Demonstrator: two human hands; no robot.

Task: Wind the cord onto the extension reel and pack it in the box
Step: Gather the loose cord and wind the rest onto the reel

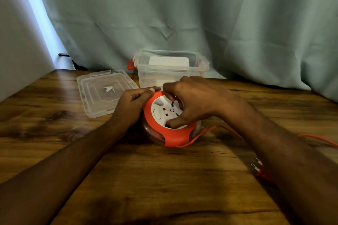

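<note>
An orange extension reel (pixel 175 138) with a white socket face lies flat on the wooden table (pixel 146 179). My left hand (pixel 132 105) grips its left rim, thumb along the top edge. My right hand (pixel 192 102) sits on the white centre, fingers and thumb curled into its recesses. An orange cord (pixel 204 132) runs out of the reel's right side, passes under my right forearm and ends in a plug (pixel 257 166) at the right. A clear plastic box (pixel 170 68) with orange latches stands open behind the reel.
The box's clear lid (pixel 104 91) lies flat to the left of the box. A green curtain (pixel 182 14) hangs along the table's back edge. Inside the box, something white shows through the wall.
</note>
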